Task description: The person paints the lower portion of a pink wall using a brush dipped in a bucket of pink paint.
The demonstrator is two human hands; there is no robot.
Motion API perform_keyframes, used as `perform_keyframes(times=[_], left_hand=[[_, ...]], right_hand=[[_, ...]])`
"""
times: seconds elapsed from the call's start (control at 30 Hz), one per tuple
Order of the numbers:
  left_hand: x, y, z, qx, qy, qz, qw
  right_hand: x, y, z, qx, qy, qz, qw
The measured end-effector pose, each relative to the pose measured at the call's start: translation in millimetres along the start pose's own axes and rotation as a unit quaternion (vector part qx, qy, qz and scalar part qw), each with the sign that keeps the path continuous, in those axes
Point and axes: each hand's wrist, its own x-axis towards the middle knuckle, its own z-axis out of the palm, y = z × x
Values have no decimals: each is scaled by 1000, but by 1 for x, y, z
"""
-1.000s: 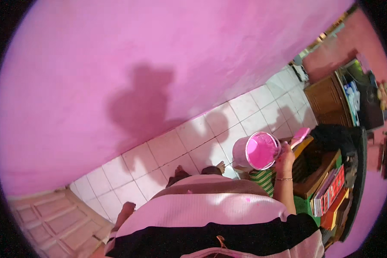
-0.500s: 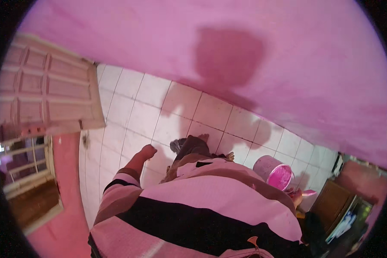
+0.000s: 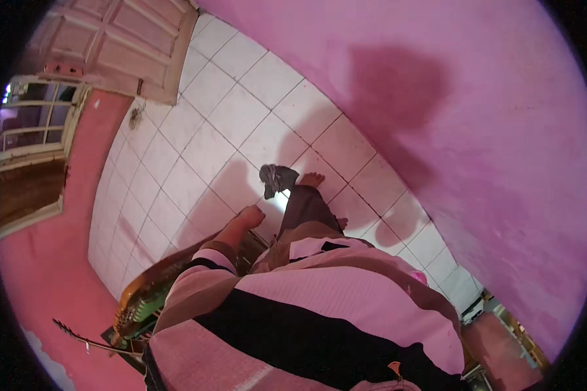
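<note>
I wore a loose shirt (image 3: pixel 306 306) with broad pink and black stripes, a short sleeve (image 3: pixel 195 287) in matching bands, brown trousers (image 3: pixel 306 208), and went barefoot.

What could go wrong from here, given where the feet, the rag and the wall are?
The grey rag lies on the white tiled floor right by the bare foot; a step onto it could slide. The pink wall stands close on the right, so the striped shirt might brush it, a problem if the paint is wet. The left hand hangs free; the right hand is out of view.
</note>
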Motion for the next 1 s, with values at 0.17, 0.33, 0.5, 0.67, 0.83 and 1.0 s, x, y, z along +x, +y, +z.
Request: perform_keyframes(times=[0.17, 0.33, 0.5, 0.67, 0.83, 1.0], left_hand=[[-21, 6, 28, -309, 98, -163, 932], [-26, 20, 2, -385, 113, -218, 890], [-26, -6, -31, -376, 72, -270, 883], [-37, -39, -117, -544, 104, -297, 778], [-48, -94, -148, -591, 103, -278, 750], [-70, -156, -151, -606, 98, -336, 715]], right_hand=[[10, -17, 25, -19, -5, 0, 1000], [6, -24, 40, -11, -4, -7, 1000], [-14, -31, 56, 1, 0, -16, 1000], [-50, -25, 71, 21, 17, -29, 999], [-95, -17, 85, 44, 17, -48, 998], [-112, -14, 115, 91, 115, -37, 988]])
